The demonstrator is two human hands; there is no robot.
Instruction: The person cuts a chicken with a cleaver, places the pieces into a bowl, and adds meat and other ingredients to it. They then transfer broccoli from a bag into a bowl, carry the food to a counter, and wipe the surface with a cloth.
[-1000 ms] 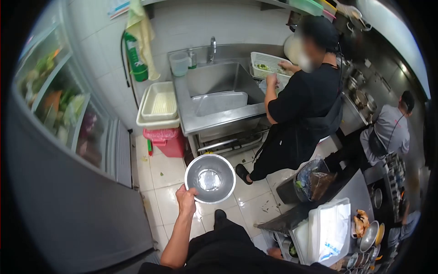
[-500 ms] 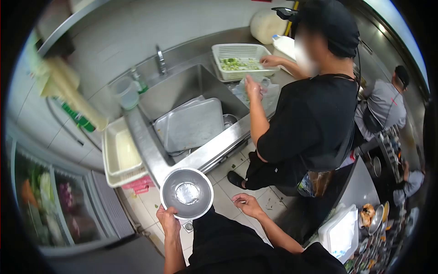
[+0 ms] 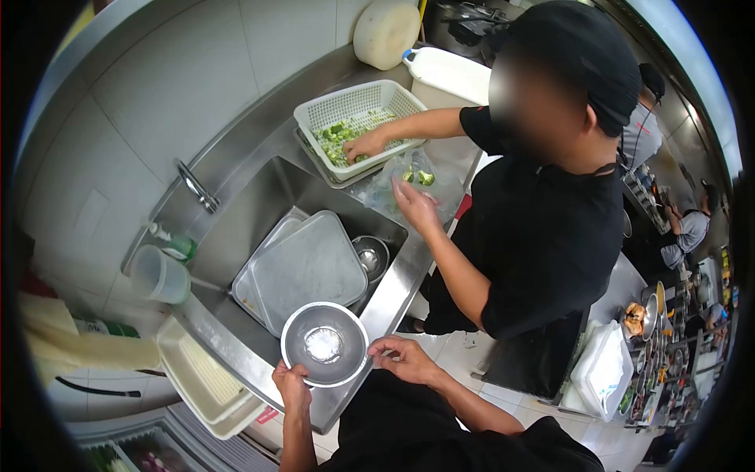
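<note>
- The left hand (image 3: 292, 385) is closed in a grip, thumb uppermost.
- The left forearm (image 3: 298, 437) is bare and rises nearly straight from the bottom edge of the view.
- The right hand (image 3: 404, 362) is open, fingers loosely bent and pointing left.
- The right forearm (image 3: 477, 404), also bare, slants up and left from a black sleeve (image 3: 546, 444).

The bowl (image 3: 324, 344) is silver; the basket (image 3: 362, 118) is white.
</note>
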